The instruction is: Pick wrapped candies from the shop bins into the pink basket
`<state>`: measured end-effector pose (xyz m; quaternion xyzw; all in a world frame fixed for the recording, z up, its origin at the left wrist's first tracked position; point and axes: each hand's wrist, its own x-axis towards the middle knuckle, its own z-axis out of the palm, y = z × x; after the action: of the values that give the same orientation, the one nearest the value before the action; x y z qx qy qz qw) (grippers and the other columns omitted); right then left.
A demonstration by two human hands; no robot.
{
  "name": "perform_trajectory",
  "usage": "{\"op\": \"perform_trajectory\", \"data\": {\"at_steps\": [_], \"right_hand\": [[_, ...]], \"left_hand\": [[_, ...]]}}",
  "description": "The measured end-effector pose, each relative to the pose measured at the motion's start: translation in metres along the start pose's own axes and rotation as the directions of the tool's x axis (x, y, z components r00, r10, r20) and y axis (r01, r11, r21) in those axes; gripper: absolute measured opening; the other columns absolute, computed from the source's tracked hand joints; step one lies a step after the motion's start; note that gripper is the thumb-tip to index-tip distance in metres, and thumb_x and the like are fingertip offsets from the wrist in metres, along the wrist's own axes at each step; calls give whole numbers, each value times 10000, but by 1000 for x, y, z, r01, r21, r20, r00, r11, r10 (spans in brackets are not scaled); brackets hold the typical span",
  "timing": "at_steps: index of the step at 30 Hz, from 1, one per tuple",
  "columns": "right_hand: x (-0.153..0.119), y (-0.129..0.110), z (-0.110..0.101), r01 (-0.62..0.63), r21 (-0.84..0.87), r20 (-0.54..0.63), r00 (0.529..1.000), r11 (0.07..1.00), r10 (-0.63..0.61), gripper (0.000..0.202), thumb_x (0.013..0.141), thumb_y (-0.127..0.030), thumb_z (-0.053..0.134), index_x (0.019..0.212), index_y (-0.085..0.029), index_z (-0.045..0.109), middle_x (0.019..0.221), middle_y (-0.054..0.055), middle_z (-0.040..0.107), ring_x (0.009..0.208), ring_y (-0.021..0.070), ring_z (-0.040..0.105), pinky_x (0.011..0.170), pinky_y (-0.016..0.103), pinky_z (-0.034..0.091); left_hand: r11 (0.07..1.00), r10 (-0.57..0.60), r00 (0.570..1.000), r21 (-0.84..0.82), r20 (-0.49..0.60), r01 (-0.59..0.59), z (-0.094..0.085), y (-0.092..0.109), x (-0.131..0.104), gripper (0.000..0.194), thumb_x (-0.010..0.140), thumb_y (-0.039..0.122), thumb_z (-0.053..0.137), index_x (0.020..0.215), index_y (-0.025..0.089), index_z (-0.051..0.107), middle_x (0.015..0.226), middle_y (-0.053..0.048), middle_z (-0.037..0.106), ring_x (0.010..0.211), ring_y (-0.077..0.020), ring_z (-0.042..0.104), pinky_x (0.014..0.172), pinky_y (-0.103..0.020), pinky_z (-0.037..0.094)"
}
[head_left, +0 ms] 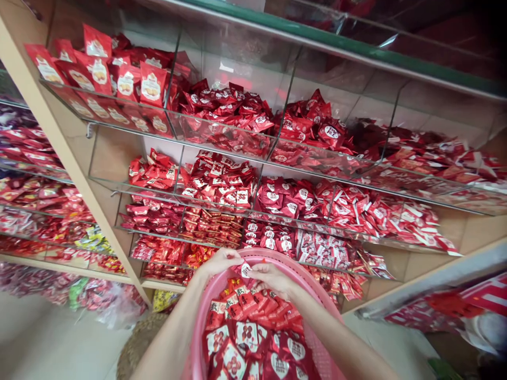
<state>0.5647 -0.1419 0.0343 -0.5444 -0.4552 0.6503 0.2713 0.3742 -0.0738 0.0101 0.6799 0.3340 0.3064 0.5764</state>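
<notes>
Both my hands pinch a small red candy packet (246,270) with a white label, over the far end of a pink plastic basket (200,322). My left hand (222,261) grips its left side, fingers closed. On its right side the fingers of my right hand (273,278) are closed too. Below them the basket holds several red snack packets (257,303) in rows. Nearer me lie packets with white labels (247,335) and darker red packets (279,364). My forearms cross above the basket's sides.
Ahead stands a shelf unit with glass dividers (277,121), its compartments heaped with red packets (225,108). A wooden upright (79,137) parts it from another stocked shelf on the left. A woven basket (138,338) and plastic bags (119,309) sit on the floor.
</notes>
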Motion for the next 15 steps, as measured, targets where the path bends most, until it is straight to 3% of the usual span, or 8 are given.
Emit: {"op": "perform_trajectory", "data": {"at_steps": [9,15], "right_hand": [[-4,-2,0,39,-4,-8,999,999,-39,239,664,-391,711,731,-170,646,584,3,611,427,71,509,347,160,314],[-10,-6,4,85,95,-19,996,992,-83,198,681,-388,701,713,-196,662,618,-14,598,466,63,504,452,186,402]], "left_hand": [[999,-43,999,11,5,43,-2,1,0,315,664,433,663,740,130,697,699,-9,633,685,-128,528,690,-237,399],[999,-46,999,6,7,46,-4,-1,0,303,690,425,643,738,128,680,665,6,606,656,-112,504,661,-221,384]]}}
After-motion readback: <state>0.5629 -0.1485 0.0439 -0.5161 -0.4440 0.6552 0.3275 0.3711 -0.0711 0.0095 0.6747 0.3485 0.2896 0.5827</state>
